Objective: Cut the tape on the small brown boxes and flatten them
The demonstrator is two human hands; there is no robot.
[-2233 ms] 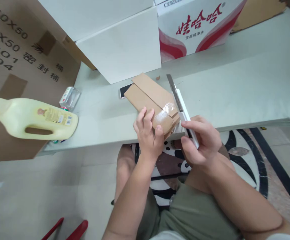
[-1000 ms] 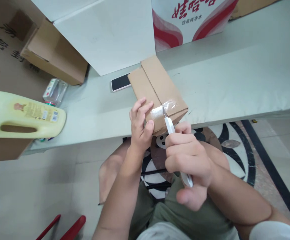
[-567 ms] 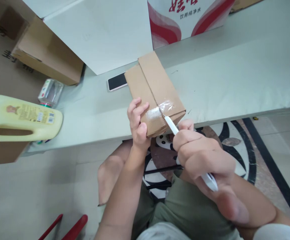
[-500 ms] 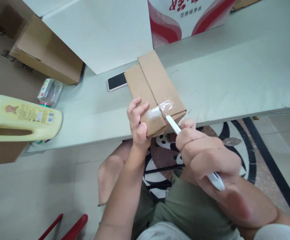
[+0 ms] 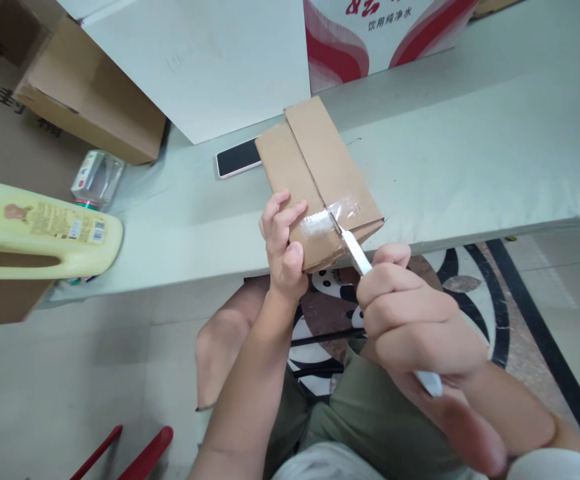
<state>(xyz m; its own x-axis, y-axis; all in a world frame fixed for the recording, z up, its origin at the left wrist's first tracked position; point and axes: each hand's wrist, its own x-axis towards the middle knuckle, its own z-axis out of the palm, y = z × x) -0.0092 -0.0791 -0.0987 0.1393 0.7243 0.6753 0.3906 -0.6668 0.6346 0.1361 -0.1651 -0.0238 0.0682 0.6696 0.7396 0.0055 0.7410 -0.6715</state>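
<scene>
Hands (image 5: 285, 250) gripping small carton (image 5: 320, 180) and white cutter (image 5: 356, 252), carton by table's (image 5: 445, 167) near edge, open surface rightward.

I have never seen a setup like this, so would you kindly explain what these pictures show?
There is no robot here: you see a person's two bare hands, filmed by one head-worn camera looking forward and down. The left hand holds a small brown cardboard box sealed with clear tape. The right hand grips a white-handled cutter, its thin blade at the tape. On the pale green covered table lies a black-screened phone, partly hidden by the box. Behind stand a large white box and a red-and-white carton. At the left is a pale yellow plastic bottle.
</scene>
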